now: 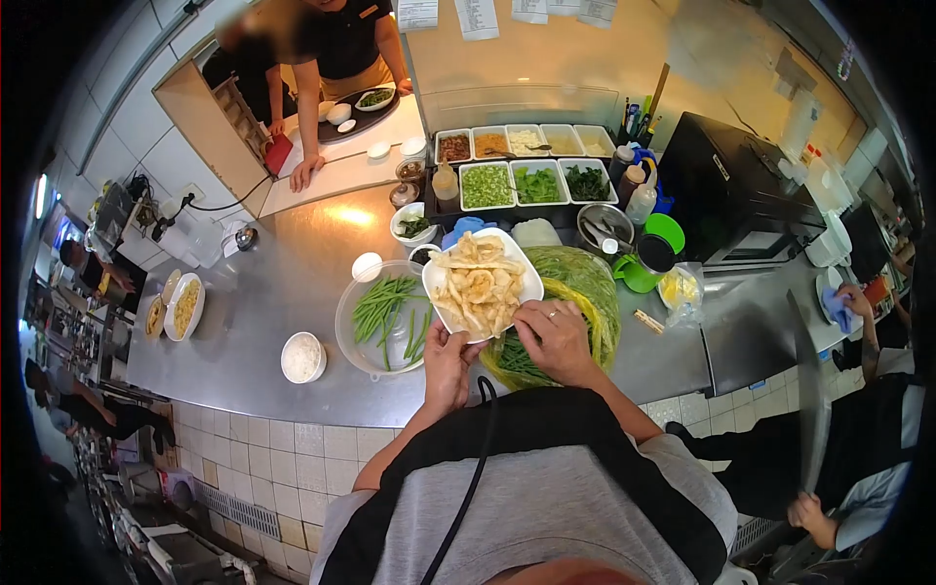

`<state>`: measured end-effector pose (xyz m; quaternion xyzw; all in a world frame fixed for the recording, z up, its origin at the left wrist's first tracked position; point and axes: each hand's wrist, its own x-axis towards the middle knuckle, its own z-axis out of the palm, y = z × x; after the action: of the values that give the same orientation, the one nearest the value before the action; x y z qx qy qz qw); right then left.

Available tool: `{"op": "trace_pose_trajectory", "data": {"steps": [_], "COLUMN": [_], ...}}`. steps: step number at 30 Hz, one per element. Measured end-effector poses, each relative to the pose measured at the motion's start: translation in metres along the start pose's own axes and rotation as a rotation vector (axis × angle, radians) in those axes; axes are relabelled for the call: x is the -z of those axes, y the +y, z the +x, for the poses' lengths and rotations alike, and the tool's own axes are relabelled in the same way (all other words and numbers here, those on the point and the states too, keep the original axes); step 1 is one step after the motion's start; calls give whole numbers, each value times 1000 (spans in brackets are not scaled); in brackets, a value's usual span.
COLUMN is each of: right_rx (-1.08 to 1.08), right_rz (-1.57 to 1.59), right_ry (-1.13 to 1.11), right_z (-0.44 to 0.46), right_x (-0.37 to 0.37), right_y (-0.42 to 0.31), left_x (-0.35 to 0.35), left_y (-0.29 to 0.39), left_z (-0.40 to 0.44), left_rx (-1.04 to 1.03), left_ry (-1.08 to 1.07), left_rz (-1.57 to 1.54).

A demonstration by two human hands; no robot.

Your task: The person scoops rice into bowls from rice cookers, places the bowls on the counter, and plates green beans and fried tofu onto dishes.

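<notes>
My left hand (450, 369) grips the near-left edge of a white plate (531, 279), with the thumb on the rim. The plate is heaped with pale golden fried pieces (475, 285) and is held above the counter. My right hand (553, 341) closes on the near-right edge of the same plate; its fingertips are partly hidden. Under and beside my right hand lies a yellow-green plastic bag (603, 317) of green beans. Left of the plate, a clear round bowl (343, 336) holds more green beans (382, 310). A small bowl of white rice (303, 358) stands left of that.
Behind the plate is a rack of ingredient tubs (536, 183). A black microwave (736, 200) and green cups (639, 273) stand right. Dishes of yellow food (183, 310) sit far left. One person leans at the pass window (336, 166); another at right holds a large blade-like object (811, 400).
</notes>
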<state>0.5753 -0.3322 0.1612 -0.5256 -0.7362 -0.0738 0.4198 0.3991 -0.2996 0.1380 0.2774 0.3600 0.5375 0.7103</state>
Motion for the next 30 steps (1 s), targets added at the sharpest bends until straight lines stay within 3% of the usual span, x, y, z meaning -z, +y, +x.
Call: {"op": "trace_pose_trajectory", "data": {"steps": [17, 30], "right_rx": [-143, 60], "right_rz": [-30, -23], "right_ry": [-38, 48], "right_z": [-7, -8], "right_x": [2, 6], "right_y": [-10, -10], "left_x": [-5, -13], "left_y": [-13, -16], "left_z": [-13, -9], "left_rx": [18, -31], "left_ry": [33, 22], "left_rz": [15, 16]}}
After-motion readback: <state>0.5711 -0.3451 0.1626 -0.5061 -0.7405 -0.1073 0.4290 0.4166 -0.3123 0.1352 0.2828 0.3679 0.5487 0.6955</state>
